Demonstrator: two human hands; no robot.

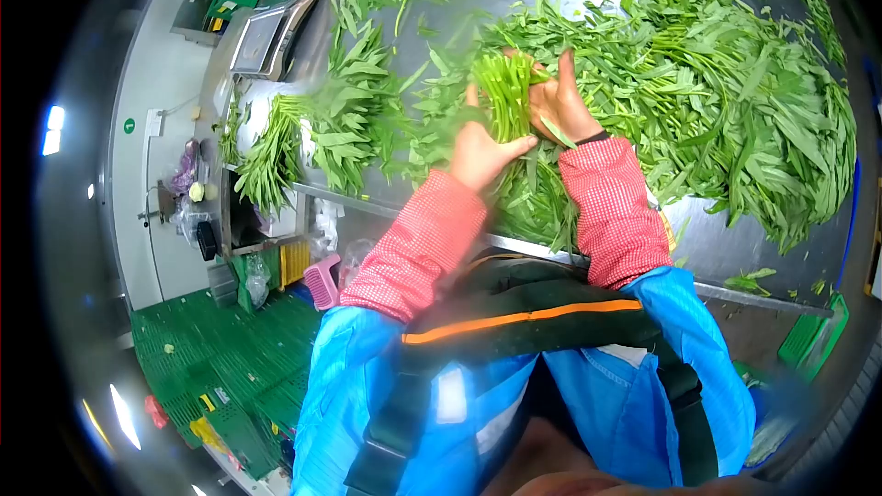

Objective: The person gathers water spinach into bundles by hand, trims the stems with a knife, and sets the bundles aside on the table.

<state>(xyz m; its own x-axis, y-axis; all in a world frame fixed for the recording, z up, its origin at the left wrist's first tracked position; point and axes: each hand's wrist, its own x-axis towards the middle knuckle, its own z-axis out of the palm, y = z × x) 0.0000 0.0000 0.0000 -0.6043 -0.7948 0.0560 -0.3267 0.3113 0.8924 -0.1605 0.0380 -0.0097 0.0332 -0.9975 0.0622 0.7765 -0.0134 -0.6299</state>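
— What fills most of our view?
— The long stainless steel table [735, 248], so we place everything else by it. Below its near edge, to the left, lies the green plastic grid flooring [220, 358].

— And on the table?
— Its right half is buried under a big loose heap of green long-leaved stalks [744, 101]. Toward the table's left end we see a smaller pile of the same greens [354, 119]. Just past that, a bundle of leafy stalks [271, 161] droops over the table's left edge.

— Anything that isn't greens?
— A grey flat-topped weighing scale [266, 32] sits at the table's far left corner. Below the table's right end we make out a green plastic crate [813, 340]. Under the near edge on the left there is a pink slatted plastic piece [322, 280], and we cannot tell whether it is a stool or a basket.

— Where is the thing being handled?
— A small tight bunch of green stems [503, 92] is held up over the middle of the table, between the big heap and the smaller pile, with its cut ends turned toward us.

— How do the hands stand?
— They are close together, both clamped on that bunch. The left hand [482, 152] grips it from below, thumb laid against the stems. The right hand [560, 106] wraps it from the right, fingers pointing up along it. Both wrists come out of red-checked sleeves [611, 202]. The greens around the hands are blurred, so we cannot tell more about the fingers.
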